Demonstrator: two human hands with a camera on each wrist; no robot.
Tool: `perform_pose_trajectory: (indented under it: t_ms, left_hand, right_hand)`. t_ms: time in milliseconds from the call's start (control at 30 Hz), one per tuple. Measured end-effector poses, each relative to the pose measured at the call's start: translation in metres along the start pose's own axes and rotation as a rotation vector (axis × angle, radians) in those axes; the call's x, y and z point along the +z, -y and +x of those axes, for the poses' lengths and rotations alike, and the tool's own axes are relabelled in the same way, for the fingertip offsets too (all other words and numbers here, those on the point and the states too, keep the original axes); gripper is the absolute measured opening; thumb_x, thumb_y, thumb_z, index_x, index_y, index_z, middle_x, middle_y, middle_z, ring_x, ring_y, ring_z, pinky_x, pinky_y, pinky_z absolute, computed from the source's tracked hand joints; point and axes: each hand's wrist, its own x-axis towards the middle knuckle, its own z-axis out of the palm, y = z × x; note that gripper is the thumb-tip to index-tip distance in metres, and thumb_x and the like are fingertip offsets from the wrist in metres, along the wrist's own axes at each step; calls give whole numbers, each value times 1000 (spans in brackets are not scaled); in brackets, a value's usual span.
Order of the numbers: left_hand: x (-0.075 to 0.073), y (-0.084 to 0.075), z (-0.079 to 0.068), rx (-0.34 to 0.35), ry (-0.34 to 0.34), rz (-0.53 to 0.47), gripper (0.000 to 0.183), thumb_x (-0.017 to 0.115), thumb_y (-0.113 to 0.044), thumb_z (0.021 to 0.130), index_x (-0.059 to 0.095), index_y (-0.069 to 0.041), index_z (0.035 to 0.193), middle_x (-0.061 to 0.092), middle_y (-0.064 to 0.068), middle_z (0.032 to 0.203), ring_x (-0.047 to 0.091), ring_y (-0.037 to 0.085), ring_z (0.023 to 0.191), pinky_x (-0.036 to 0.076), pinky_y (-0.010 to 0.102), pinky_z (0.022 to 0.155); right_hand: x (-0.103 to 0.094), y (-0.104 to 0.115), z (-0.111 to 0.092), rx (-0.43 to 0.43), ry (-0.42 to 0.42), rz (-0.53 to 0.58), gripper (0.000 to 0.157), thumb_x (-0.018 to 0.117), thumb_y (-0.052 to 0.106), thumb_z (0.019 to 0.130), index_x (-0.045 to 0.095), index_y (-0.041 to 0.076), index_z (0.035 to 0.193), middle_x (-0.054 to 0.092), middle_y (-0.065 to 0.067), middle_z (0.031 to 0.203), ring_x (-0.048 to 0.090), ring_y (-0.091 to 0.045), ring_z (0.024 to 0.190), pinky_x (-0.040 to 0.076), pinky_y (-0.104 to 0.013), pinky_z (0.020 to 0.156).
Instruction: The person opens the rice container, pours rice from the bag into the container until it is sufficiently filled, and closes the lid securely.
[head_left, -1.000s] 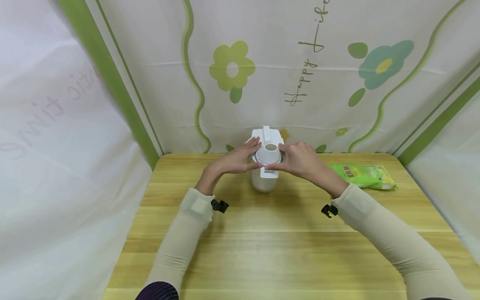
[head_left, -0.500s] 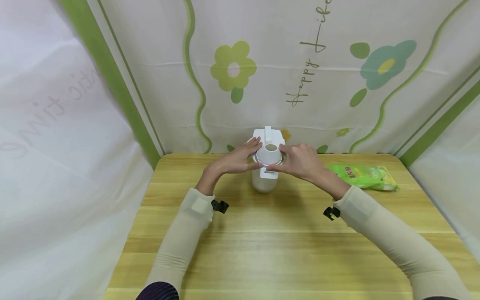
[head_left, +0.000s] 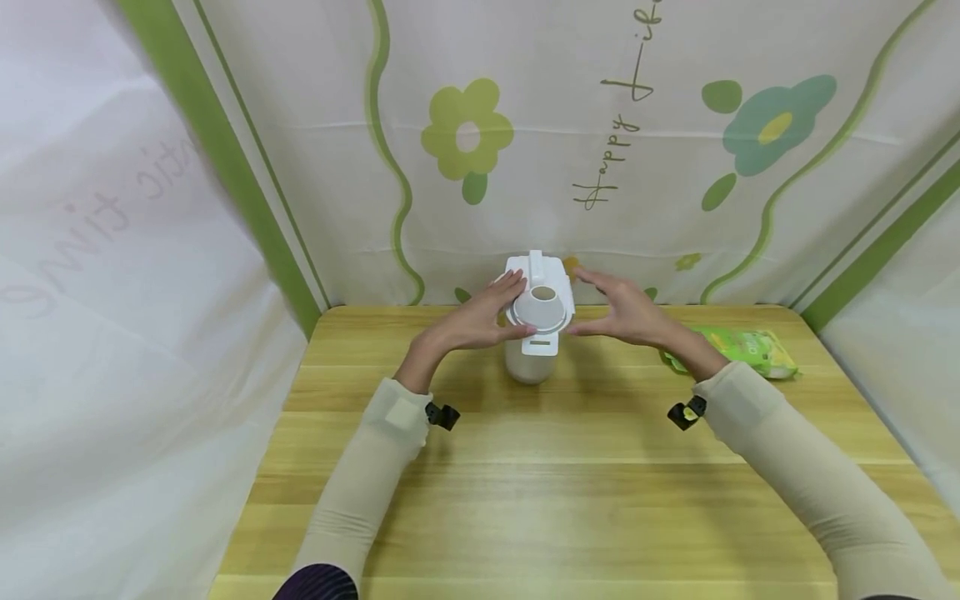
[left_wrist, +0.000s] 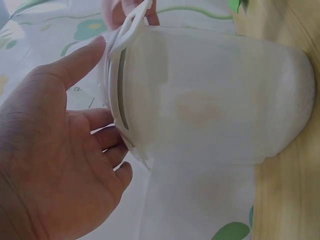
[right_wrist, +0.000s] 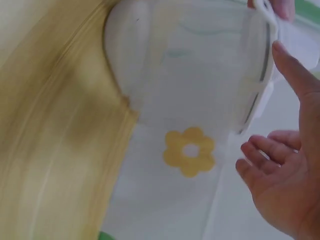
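Observation:
Near the far edge of the wooden table stands a tall translucent storage container [head_left: 529,368], upright. Its white lid [head_left: 558,275] has a flap front and back, and a round, domed cap [head_left: 538,315] with an open top sits on it. My left hand [head_left: 480,319] holds the left side of the lid, thumb in front and fingers behind, as the left wrist view shows beside the container wall [left_wrist: 200,95]. To the right, my right hand [head_left: 630,312] is apart from the cap, thumb and fingers spread, the palm [right_wrist: 295,195] facing the container with nothing in it.
A green plastic packet [head_left: 753,350] lies on the table at the back right, partly behind my right wrist. White fabric [head_left: 300,100] printed with flowers hangs behind the table and along both sides. The wooden tabletop [head_left: 510,500] extends toward me.
My right hand has let go of the cap and moved right, its fingers spreading apart. The left hand stays at the lid, and the container stands where it was.

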Motion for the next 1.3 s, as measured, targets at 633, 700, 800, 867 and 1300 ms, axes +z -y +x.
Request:
perform_pose_trajectory:
  t_ms: [633, 700, 800, 867, 1300]
  left_hand:
    - [3, -4, 5, -55, -8, -5, 96, 70, -53, 99, 22, -6, 168, 8, 8, 178, 0, 19, 165, 11, 45, 133]
    - [3, -5, 5, -55, -7, -2, 96, 70, -53, 99, 23, -6, 168, 9, 8, 178, 1, 19, 165, 12, 45, 133]
    - [3, -5, 5, -55, -8, 4, 96, 71, -53, 99, 23, -6, 168, 9, 8, 178, 1, 18, 165, 12, 45, 133]
    - [3, -4, 5, -55, -9, 3, 96, 71, -53, 99, 23, -6, 168, 10, 8, 178, 1, 18, 165, 12, 44, 133]
    - [3, -4, 6, -44, -10, 16, 96, 70, -54, 99, 23, -6, 168, 9, 9, 178, 3, 20, 165, 13, 45, 133]
  right_hand:
    - [19, -40, 2, 79, 100, 490, 86, 82, 6, 93, 33, -3, 163, 32, -23, 170, 35, -43, 154, 34, -56, 122]
    - [21, -42, 3, 92, 92, 543, 85, 82, 5, 93, 34, -2, 163, 32, -22, 170, 35, -42, 154, 35, -56, 121]
    - [23, -44, 5, 96, 77, 611, 85, 82, 2, 92, 35, -2, 163, 33, -22, 169, 36, -43, 154, 37, -52, 120]
    - [25, -46, 8, 97, 66, 638, 85, 82, 0, 91, 35, -2, 163, 33, -21, 169, 37, -42, 153, 39, -48, 119]
    - [31, -52, 11, 100, 1, 659, 84, 85, -4, 86, 43, -5, 158, 42, -24, 163, 47, -41, 147, 46, -39, 115]
